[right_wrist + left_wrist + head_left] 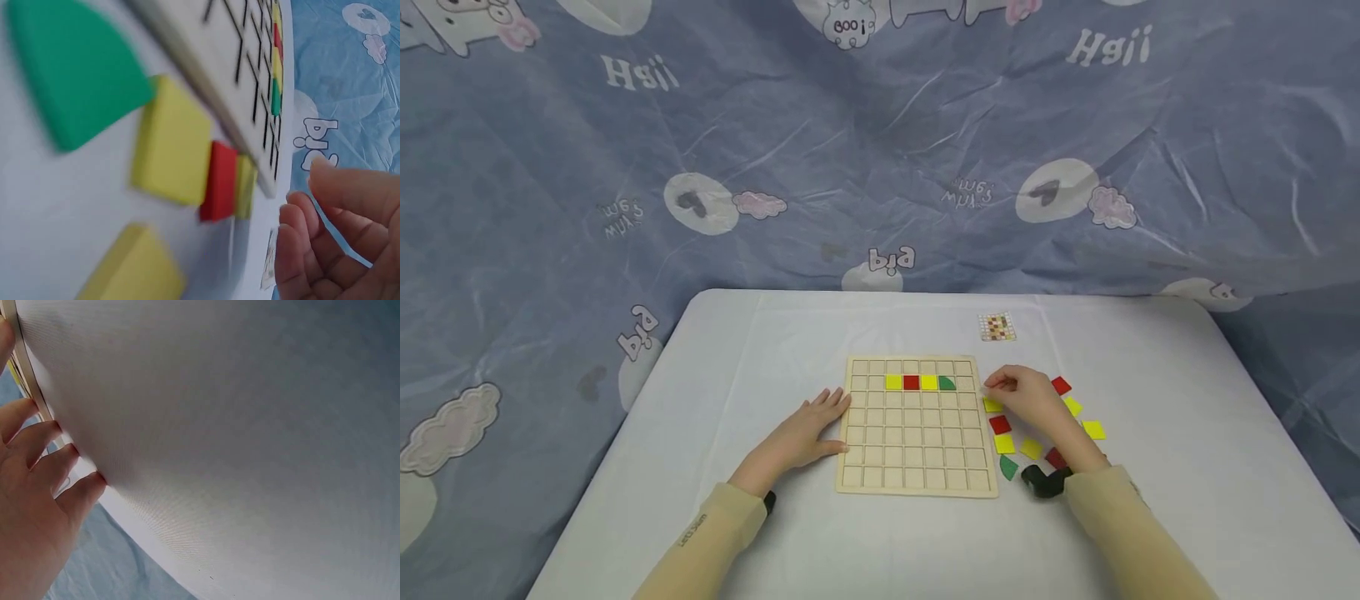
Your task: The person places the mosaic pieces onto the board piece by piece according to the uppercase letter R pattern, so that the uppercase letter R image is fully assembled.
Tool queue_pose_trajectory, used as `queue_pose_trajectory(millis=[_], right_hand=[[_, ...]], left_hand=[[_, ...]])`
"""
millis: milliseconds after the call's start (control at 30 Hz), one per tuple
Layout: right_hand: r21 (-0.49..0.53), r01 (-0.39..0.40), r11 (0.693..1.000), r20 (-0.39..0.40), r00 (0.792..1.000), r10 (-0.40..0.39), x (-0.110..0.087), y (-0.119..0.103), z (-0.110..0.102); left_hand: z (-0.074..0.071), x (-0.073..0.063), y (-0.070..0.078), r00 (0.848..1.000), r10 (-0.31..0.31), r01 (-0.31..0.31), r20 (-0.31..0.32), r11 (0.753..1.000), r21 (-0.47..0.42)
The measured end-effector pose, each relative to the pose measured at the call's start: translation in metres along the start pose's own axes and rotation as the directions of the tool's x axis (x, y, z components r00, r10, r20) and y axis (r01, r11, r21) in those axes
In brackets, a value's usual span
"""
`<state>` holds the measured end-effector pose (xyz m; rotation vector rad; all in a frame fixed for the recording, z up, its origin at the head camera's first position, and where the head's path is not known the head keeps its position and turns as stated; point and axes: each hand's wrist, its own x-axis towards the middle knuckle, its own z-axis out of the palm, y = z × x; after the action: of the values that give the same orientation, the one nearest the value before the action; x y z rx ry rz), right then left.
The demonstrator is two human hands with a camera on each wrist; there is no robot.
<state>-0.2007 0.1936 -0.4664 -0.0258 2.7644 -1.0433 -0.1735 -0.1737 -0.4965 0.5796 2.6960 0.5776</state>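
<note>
A square wooden grid board [917,456] lies on the table. In one of its upper rows sit two yellow squares, a red square [911,382] and a green quarter-round piece [947,383]. My left hand [807,432] rests at the board's left edge, fingers spread; in the left wrist view its fingertips [94,478] reach down to the white cloth. My right hand [1021,392] hovers at the board's right edge, over a yellow square tile [992,405]. In the right wrist view its fingers bend loosely, with a gap to the thumb [325,178] and nothing between them.
Loose red and yellow tiles, among them a red tile [1000,425], and a green quarter-round piece [1008,467] lie right of the board, partly beneath my right forearm. A small pattern card [997,327] lies farther back. Behind the table hangs a blue printed cloth [865,150].
</note>
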Motion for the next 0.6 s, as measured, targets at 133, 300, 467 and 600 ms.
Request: queue_pose_trajectory(millis=[133, 300, 467, 600], right_hand=[[-0.017, -0.007, 1.000, 0.039, 0.999, 0.008, -0.015, 0.014, 0.001], [-0.043, -0.005, 0.999, 0.070, 0.998, 0.008, -0.029, 0.023, 0.002], [-0.074, 0.030, 0.997, 0.077, 0.997, -0.025, -0.032, 0.028, 0.005], [-0.116, 0.052, 0.992, 0.084, 0.996, -0.042, -0.030, 0.028, 0.008]], left_hand=[[0.001, 0.000, -0.001, 1.000, 0.007, -0.007, -0.006, 1.000, -0.003], [0.002, 0.000, -0.001, 1.000, 0.006, -0.006, -0.014, 1.000, -0.006], [0.001, -0.001, 0.001, 1.000, -0.002, 0.002, -0.010, 1.000, -0.003], [0.001, -0.002, 0.001, 1.000, -0.002, 0.002, -0.014, 1.000, -0.010]])
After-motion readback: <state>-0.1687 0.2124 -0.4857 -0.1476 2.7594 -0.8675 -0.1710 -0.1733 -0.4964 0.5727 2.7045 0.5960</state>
